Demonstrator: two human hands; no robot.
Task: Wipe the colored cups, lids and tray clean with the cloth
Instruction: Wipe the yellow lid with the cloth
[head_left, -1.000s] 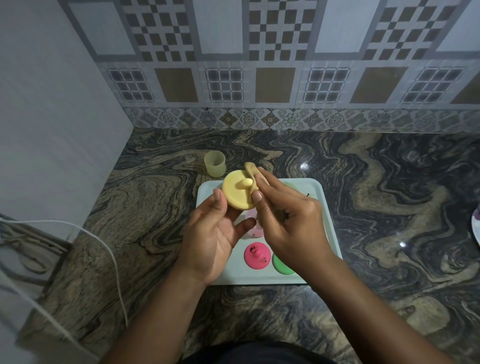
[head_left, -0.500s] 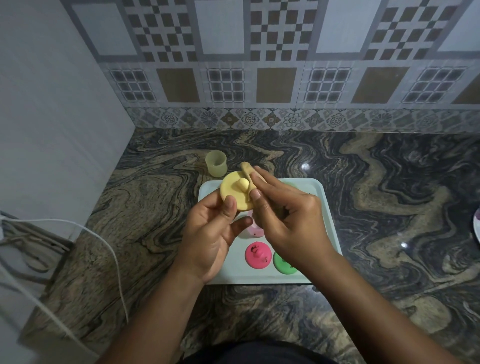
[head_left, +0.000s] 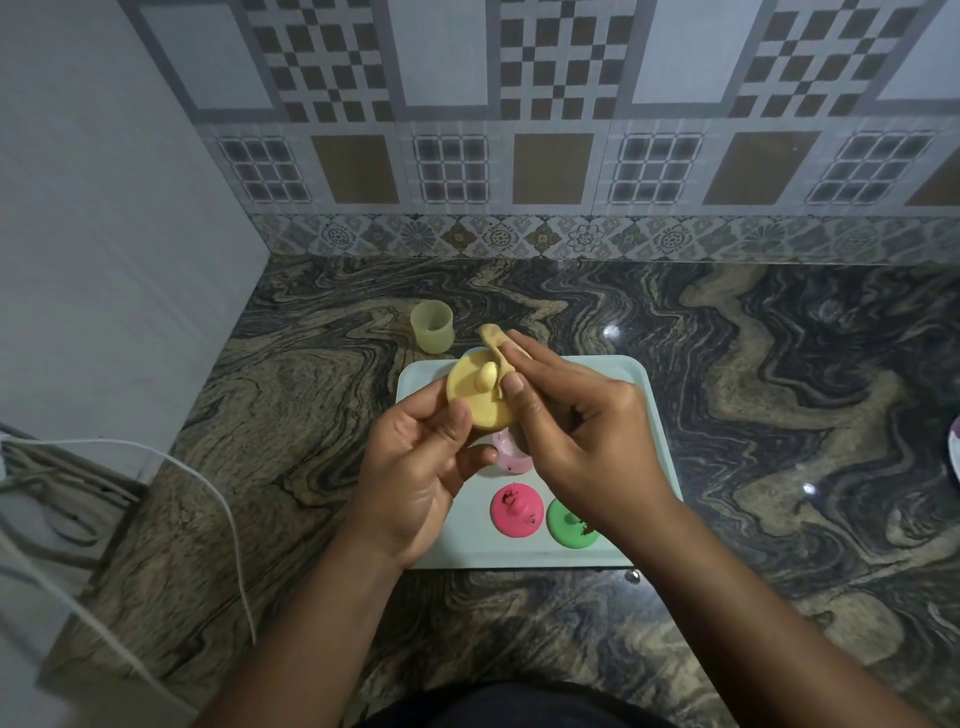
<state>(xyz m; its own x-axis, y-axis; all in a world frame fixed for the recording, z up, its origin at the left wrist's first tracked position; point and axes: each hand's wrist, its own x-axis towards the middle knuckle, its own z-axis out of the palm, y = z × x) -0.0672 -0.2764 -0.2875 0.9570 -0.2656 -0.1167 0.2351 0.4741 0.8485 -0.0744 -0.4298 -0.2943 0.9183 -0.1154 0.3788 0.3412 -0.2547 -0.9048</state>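
My left hand holds a yellow lid with a knob, thumb on its face, above the pale tray. My right hand pinches a small tan cloth and presses it against the lid beside the knob. On the tray lie a pink lid with dark specks, a green lid partly under my right wrist, and a light pink cup mostly hidden by my hands. A pale yellow-green cup stands upright on the counter behind the tray's left corner.
The marble counter meets a tiled wall at the back and a plain wall on the left. White and grey cables hang at the left edge. A plate rim shows at the far right.
My left thumb has slid up onto the lid's face. The cloth in my right hand has shifted slightly along the lid by the knob. The lid stays in the same place.
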